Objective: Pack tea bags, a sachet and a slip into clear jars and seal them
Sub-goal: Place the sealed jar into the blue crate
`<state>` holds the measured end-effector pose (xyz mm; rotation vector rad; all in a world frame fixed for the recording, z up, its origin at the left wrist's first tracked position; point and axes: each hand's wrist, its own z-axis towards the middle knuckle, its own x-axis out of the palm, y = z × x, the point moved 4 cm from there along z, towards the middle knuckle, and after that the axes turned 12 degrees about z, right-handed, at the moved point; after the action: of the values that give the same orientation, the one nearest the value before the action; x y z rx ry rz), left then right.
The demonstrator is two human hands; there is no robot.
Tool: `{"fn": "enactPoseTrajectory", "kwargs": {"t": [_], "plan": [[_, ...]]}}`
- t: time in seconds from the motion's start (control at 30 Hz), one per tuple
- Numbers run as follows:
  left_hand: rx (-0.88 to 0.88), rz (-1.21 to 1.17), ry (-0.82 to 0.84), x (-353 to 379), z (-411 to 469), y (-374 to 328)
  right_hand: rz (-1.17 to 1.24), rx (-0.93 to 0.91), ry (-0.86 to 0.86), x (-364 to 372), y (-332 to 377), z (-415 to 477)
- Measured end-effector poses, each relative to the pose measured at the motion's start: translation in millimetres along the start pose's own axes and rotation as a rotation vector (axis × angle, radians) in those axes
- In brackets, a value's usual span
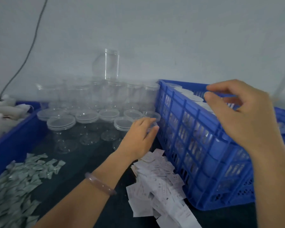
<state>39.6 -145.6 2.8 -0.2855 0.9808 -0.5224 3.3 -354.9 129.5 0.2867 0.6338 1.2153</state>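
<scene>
**A:** Where is the left hand?

**B:** It is stretched out over the dark tabletop, a pink bangle on its wrist. Thumb and fingers are curled round the rim of a clear jar; the jar sits right in the grip, at the fingertips, though blur hides its lower part.

**A:** And around that grip?

**B:** Just left of the fingers stand more open clear jars, packed close. Beyond them a further row stands against the wall, with one jar stacked on top. Just right of the fingers, almost touching them, is the slatted wall of a blue crate. Behind the wrist, toward the person, lies a heap of white paper slips against the crate's foot. Well left of the forearm lies a spread of grey-green packets; farther left is a blue tray holding white packets, too blurred to read.

**A:** The right hand?

**B:** It is raised above the crate, clear of the rim. The fingers are loosely curled, thumb and forefinger a little apart; I cannot tell whether anything clear sits between them. Beneath and just left of its fingertips, inside the crate, stands a row of jars with pale lids; more filled jars show through the slats.
</scene>
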Motion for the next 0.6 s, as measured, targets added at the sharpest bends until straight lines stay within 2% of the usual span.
{"fn": "enactPoseTrajectory", "kwargs": {"t": [0.1,0.23,0.33,0.47,0.6], "plan": [[-0.174,0.043,0.029,-5.8,-15.7,47.0,0.125,-0.057,0.139,56.5,22.5,-12.0],[-0.285,0.08,0.025,-19.1,-45.9,90.5,0.055,0.178,0.434,144.6,-13.4,-25.3],[-0.38,0.089,0.024,-22.4,-73.5,121.5,-0.033,0.316,0.591,198.2,-51.1,-37.2],[-0.491,0.009,0.059,-13.3,-99.8,151.8,-0.108,0.291,0.683,253.8,-62.9,-35.8],[-0.52,-0.138,-0.129,-28.6,-85.3,159.5,-0.059,0.255,0.738,306.3,-49.6,-37.8]]}}
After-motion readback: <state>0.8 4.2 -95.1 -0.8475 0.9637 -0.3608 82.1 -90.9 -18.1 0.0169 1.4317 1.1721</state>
